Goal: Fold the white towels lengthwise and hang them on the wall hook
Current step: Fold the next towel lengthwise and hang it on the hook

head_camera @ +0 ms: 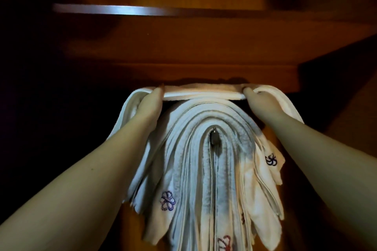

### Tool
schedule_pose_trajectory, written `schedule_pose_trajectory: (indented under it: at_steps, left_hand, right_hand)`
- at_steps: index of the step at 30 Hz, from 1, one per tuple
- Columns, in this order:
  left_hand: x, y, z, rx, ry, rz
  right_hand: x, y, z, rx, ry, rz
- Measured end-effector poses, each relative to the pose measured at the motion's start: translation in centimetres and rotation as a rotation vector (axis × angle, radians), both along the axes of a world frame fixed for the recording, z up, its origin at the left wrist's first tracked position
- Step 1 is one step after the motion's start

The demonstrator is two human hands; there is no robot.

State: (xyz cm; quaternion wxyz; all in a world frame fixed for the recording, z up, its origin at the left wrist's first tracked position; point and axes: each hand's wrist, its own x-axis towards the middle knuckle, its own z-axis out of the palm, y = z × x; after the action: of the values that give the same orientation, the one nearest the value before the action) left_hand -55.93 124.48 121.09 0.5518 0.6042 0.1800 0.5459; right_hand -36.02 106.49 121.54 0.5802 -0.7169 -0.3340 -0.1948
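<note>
Wooden brown wall panelling (183, 47) fills most of the view, dim and orange-lit, with a pale metal bar (114, 10) running across it around 11 o'clock. Next biggest is the thick stack of white terry towels (204, 169) draped over the wall hook, layer on layer, tails fanning down toward 6 o'clock. A few have little embroidered flowers: purple (167, 200) at 7 o'clock, dark blue (271, 159) at 4 o'clock, red at the bottom edge.

On top sits the folded white towel (202, 92) that's going on now, stretched flat across the crown of the pile at dead centre, ends drooping off both sides. Left hand (152, 101) grips it at 9 o'clock, right hand (255, 101) at 3 o'clock, thumbs on top and fingers tucked under as far as I can see. Hands are well apart, I'd guess to keep the fold taut and centred so it doesn't slide off the hump.

Smallest bit: the silver metal hook (214, 137) peeking out of the innermost fold, just below centre. Looks pretty loaded, so balance matters.
</note>
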Motion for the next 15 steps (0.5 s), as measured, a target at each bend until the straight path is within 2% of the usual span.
schedule_pose_trajectory:
  at_steps: [2,9,13,15]
  left_hand:
    - [0.4,0.2,-1.1,0.002,0.015,-0.009]
    - [1.7,-0.6,-5.5,-0.102,0.011,-0.031]
    - [1.5,-0.2,-4.7,-0.158,-0.044,-0.076]
    - [1.0,-0.1,-4.6,-0.191,-0.110,-0.125]
  right_hand:
    - [0.2,0.7,-1.0,-0.001,0.060,0.047]
    - [-0.2,2.6,-5.1,0.223,0.390,0.235]
    - [-0.4,1.3,-4.8,0.465,0.602,0.489]
    - [0.2,0.3,-4.9,0.560,0.681,0.480]
